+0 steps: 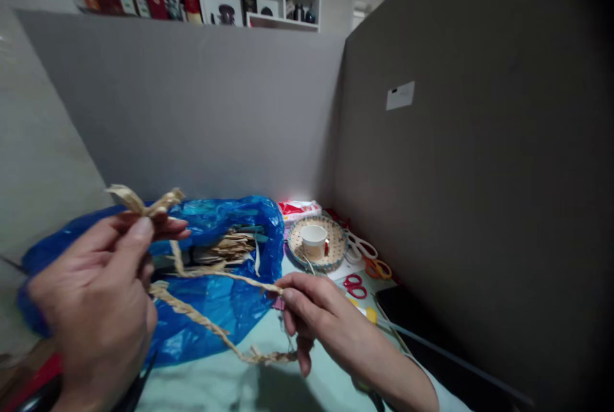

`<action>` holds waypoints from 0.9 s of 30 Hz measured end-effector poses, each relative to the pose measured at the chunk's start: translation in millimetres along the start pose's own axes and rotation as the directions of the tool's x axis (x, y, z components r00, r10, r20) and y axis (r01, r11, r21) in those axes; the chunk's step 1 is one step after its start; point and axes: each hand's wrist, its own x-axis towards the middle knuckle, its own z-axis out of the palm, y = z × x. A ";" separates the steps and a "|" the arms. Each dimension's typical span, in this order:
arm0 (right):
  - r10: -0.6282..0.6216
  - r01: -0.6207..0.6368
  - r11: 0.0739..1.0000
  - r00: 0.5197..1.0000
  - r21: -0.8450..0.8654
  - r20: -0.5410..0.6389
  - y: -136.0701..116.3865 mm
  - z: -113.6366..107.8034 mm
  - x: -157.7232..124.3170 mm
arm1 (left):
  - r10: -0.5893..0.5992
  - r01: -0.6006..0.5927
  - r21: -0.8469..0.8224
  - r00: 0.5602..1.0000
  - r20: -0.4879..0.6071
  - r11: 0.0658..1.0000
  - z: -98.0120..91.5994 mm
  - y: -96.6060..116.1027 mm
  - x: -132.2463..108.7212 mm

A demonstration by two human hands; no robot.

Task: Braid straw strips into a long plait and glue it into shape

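Observation:
My left hand [115,265] pinches a pale folded end of a cord twisted from dried husk-like strips, and the loose ends stick up above the fingertips. My right hand [316,309] has thumb and forefinger closed on a thinner stretch of the twisted cord [240,279]. Between the hands one length runs nearly straight. A second, thicker length [201,319] hangs in a loop below and passes under the right hand's lower fingers. Behind both hands lies an open blue plastic bag [215,332] with a bundle of dried strips [233,247] inside.
A woven tray [338,255] holds a white paper cup [314,242]. To its right lie white-handled scissors [364,247], orange-handled scissors [378,268] and red-handled scissors [355,285]. Grey partitions [215,111] close off the back and right of the pale green table [230,383].

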 end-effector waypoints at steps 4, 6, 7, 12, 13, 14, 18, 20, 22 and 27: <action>0.001 -0.007 0.981 1.000 -0.192 -0.030 21.6 -2.8 12.4 | -0.066 0.088 -0.134 0.985 0.161 0.987 3.7 3.6 -6.7; -0.086 0.067 0.913 0.996 -0.402 -0.030 27.2 3.2 10.2 | -0.108 0.163 -0.169 0.950 0.292 0.972 2.7 -0.8 -13.1; -0.136 0.107 0.858 0.990 -0.503 -0.022 29.2 7.5 7.3 | -0.142 0.207 -0.161 0.929 0.342 0.965 2.1 -3.4 -16.8; -0.201 0.162 0.753 0.980 -0.638 0.011 31.2 21.1 -6.8 | -0.272 0.348 -0.040 0.796 0.541 0.937 3.1 -13.4 -35.2; -0.216 0.159 0.766 0.976 -0.623 -0.016 28.8 19.5 -8.9 | -0.280 0.355 -0.018 0.764 0.581 0.935 4.3 -13.8 -39.0; -0.244 0.162 0.782 0.968 -0.602 -0.057 25.0 16.5 -11.2 | -0.290 0.362 0.005 0.738 0.610 0.932 5.8 -13.6 -43.0; -0.378 0.218 0.822 0.900 -0.526 -0.218 -1.0 1.1 -24.9 | -0.344 0.385 0.087 0.673 0.655 0.919 14.0 -9.8 -61.3; -0.397 0.233 0.836 0.882 -0.496 -0.255 -13.5 -2.8 -32.7 | -0.357 0.381 0.121 0.645 0.676 0.917 18.3 -8.9 -70.7; -0.432 0.257 0.832 0.856 -0.492 -0.285 -19.8 -2.9 -38.4 | -0.361 0.367 0.151 0.614 0.702 0.918 21.6 -9.7 -78.8; -0.517 0.303 0.805 0.780 -0.510 -0.352 -12.0 -0.3 -39.9 | -0.370 0.320 0.224 0.528 0.764 0.921 25.3 -15.2 -89.2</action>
